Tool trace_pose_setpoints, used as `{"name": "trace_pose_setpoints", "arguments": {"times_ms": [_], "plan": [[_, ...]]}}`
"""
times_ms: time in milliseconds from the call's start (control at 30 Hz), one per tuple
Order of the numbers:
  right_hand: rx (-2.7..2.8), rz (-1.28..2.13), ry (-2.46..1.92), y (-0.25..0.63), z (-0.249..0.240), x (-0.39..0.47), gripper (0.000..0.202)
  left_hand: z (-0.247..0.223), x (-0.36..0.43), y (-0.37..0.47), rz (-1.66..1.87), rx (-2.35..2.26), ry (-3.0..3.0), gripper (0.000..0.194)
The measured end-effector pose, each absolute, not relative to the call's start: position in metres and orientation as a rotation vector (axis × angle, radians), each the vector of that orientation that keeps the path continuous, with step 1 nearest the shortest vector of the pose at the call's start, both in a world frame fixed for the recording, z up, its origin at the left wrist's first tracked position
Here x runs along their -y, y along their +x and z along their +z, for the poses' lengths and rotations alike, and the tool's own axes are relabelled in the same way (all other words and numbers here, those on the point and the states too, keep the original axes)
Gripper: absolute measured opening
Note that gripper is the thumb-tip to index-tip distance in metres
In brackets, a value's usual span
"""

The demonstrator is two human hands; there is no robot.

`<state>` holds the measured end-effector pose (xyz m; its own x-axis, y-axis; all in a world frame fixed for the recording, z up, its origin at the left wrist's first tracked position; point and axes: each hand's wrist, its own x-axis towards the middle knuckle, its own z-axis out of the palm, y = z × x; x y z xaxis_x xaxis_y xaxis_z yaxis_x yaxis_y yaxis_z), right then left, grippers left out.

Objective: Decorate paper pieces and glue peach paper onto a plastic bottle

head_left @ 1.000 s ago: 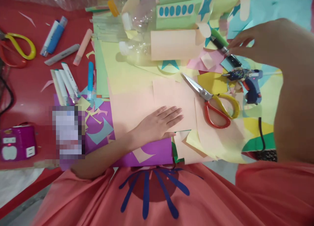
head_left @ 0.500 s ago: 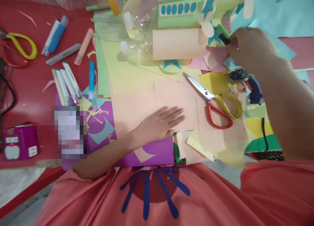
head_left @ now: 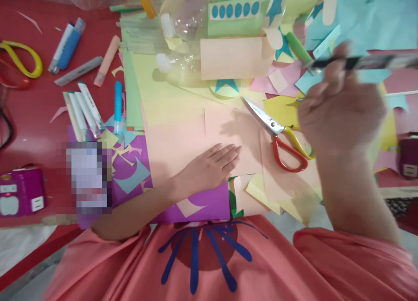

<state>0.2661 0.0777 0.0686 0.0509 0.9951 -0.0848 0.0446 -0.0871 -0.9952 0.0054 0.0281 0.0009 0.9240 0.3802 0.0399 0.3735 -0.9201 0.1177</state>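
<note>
My left hand (head_left: 214, 165) lies flat, fingers stretched out, on pale peach paper (head_left: 176, 140). My right hand (head_left: 342, 100) is raised over the right side of the table, its fingers closed round a dark, pen-like stick (head_left: 365, 63). Motion blurs this stick, and it runs out past the right edge of the view. Between the hands rest scissors (head_left: 272, 126) with one red and one yellow handle, their blades together. A green tube (head_left: 298, 47) lies just beyond the right hand, close to the stick's near end.
Markers (head_left: 78, 111) and a pixelated phone-like object (head_left: 88, 177) lie at the left. Peach paper wraps a clear bottle (head_left: 231, 58) at the back. Paper scraps (head_left: 130, 174) cover purple paper. A purple box (head_left: 22, 192) stands near the left edge, more scissors (head_left: 24, 59) behind it.
My right hand has lifted from beside the green tube and come nearer to me, turning, with the dark stick now showing in its fingers. My left hand stays flat, its fingers slightly closer together.
</note>
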Motion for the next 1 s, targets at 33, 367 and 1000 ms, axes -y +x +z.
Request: {"name": "trace_pose_setpoints", "arguments": {"times_ms": [33, 367, 1000], "plan": [[1.021, 1.326, -1.200, 0.252, 0.062, -0.074, 0.017, 0.000, -0.027, 0.005, 0.125, -0.589, 2.990, 0.044], [1.111, 1.443, -1.177, 0.178, 0.010, -0.053, 0.048, 0.001, -0.023, 0.008, 0.272, -0.645, 2.808, 0.044], [0.690, 1.189, -1.151, 0.170, 0.010, -0.059, 0.027, 0.007, -0.080, -0.026, 0.012, -1.252, 2.490, 0.072]]}}
